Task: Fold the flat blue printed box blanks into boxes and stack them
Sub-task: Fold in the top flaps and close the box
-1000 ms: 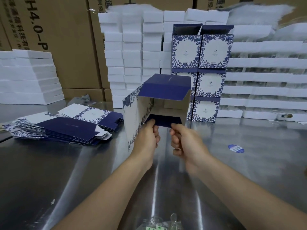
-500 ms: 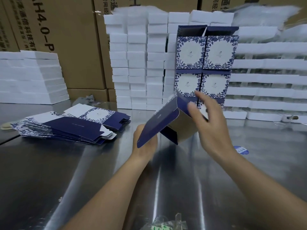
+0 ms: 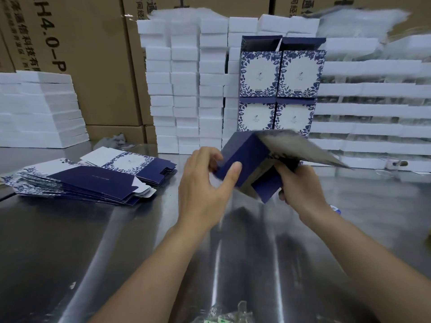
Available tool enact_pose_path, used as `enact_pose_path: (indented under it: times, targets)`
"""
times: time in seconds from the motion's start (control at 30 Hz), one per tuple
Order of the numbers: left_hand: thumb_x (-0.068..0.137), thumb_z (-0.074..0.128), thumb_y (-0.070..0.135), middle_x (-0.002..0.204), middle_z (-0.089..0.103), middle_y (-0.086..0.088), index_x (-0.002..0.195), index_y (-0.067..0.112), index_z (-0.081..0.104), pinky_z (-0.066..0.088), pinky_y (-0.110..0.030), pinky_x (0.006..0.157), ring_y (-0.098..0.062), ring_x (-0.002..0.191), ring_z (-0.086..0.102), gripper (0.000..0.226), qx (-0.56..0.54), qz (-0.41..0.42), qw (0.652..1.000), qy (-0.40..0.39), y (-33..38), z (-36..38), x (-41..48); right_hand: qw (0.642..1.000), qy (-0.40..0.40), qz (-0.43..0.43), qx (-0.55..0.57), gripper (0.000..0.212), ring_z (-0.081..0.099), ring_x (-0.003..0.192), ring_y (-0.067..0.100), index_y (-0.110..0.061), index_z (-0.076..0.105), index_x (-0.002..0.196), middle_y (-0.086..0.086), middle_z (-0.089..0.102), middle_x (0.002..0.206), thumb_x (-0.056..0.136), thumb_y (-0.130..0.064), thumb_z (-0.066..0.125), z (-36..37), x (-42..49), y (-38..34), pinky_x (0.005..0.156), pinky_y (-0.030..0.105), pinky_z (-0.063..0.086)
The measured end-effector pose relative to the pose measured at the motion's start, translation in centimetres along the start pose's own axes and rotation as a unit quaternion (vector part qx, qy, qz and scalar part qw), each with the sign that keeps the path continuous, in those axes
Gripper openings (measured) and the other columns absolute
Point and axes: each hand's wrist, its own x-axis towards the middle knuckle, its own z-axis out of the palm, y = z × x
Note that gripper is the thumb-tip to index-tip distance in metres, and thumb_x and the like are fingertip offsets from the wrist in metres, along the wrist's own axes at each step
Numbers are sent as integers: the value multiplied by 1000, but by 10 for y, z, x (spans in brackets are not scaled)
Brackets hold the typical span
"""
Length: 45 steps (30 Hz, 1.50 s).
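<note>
Fingers (image 3: 206,153) of the left hand (image 3: 203,194) are curling behind a dark blue panel of the half-folded box (image 3: 247,157), with the thumb pressing its front, at the centre of the frame. The right hand (image 3: 300,190) is gripping the box's lower right side, fingers wrapped around it. Both are holding the box tilted over the metal table (image 3: 70,252). Flat blanks (image 3: 77,185) are lying piled at left. Folded boxes (image 3: 279,89) are standing stacked at upper centre, beside white foam blocks (image 3: 186,89).

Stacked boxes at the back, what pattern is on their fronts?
Stacked boxes: blue leafy border, white centre; head view.
</note>
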Motion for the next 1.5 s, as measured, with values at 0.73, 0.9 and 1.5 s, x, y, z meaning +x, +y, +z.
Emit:
enact_pose_path:
  times: [0.73,0.9,1.5]
  targets:
    - [104,54,26,60,45,3,59,23,51,31,-27,54,-9,52,41,46,-296,-392,861,-135,19,15,-3,950,-119,109,266,38,43,50,10,-17,52,66,1,53,60,103,-27,56,44,-55,-38,50,26,34]
    - [101,59,36,62,46,2,57,25,47,31,-26,53,-10,53,42,47,-303,-396,854,-153,18,14,-2,945,-95,98,297,36,39,47,9,-15,46,64,2,49,59,100,-16,53,44,-60,-42,51,26,31]
    - [105,55,34,57,36,7,50,28,43,28,-22,47,-10,51,39,57,-345,-423,819,-177,15,18,-3,960,-87,103,245,38,24,49,12,-24,31,65,1,27,61,100,-21,45,46,-51,-33,45,26,22]
